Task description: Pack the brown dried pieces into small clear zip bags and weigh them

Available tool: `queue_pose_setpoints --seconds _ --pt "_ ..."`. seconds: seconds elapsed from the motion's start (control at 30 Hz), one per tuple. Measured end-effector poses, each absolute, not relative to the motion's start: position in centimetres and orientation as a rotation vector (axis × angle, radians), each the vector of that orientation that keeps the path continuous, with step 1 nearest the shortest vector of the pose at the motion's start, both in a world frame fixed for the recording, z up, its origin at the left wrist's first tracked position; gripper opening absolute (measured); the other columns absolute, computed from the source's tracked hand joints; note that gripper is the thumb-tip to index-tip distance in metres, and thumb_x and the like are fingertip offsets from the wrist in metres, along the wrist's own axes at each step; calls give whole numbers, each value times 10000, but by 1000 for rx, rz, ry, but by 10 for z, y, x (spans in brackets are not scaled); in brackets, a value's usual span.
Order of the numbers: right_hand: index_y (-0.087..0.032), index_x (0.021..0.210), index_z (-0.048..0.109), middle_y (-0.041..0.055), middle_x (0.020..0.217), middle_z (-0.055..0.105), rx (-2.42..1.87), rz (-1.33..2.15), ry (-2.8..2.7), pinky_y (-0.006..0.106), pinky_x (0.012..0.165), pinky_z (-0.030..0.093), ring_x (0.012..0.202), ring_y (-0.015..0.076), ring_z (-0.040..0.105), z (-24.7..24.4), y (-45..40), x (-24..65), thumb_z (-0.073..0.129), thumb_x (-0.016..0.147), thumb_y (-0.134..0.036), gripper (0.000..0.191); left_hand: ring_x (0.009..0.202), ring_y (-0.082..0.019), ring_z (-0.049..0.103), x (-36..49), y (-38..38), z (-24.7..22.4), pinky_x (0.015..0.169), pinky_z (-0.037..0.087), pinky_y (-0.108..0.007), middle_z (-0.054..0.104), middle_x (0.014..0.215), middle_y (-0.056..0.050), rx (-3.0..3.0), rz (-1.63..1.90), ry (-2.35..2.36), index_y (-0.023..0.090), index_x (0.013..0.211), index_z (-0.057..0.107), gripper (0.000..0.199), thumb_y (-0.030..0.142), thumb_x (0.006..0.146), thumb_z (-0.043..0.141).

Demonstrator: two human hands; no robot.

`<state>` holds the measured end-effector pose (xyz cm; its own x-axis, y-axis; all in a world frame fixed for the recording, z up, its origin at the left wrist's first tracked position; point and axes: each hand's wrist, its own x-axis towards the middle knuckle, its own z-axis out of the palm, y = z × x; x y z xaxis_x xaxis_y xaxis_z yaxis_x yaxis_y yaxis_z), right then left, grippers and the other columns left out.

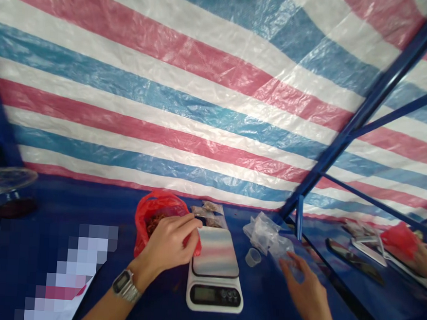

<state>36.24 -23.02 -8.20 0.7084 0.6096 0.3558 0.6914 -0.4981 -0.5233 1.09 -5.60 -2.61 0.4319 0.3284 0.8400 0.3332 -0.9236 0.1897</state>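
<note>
My left hand, with a metal watch on its wrist, is curled between a red plastic bag and a white digital scale. Its fingers are closed near the scale plate's left edge; what they may hold is hidden. Brown dried pieces lie inside the open red bag, partly behind the hand. On the right, my right hand has its fingers on a clear plastic bag at the near end of a loose pile. A small clear plastic cup lies between scale and pile.
Small filled packets lie behind the scale. A clear round container stands at far left. Blue metal bars and a striped sheet close off the back. At right, another person's hand is beside a red bag.
</note>
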Motion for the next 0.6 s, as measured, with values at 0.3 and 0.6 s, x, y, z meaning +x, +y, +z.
queue_pose_setpoints --seconds 0.3,0.6 --pt "-259 1070 772 99 1122 779 -2085 -522 -1484 477 933 471 1106 343 679 -50 -177 354 507 986 -434 328 658 -152 750 10 -51 -29 641 601 -242 784 814 -30 -2484 -1569 -584 204 931 709 216 87 908 529" --pt "-175 979 818 155 1030 792 -2228 -412 -2200 421 932 431 1079 333 667 -15 -48 346 651 930 -188 174 735 -177 788 13 -60 -34 747 632 -276 813 859 -19 -2398 -1503 -509 238 993 697 225 95 888 559"
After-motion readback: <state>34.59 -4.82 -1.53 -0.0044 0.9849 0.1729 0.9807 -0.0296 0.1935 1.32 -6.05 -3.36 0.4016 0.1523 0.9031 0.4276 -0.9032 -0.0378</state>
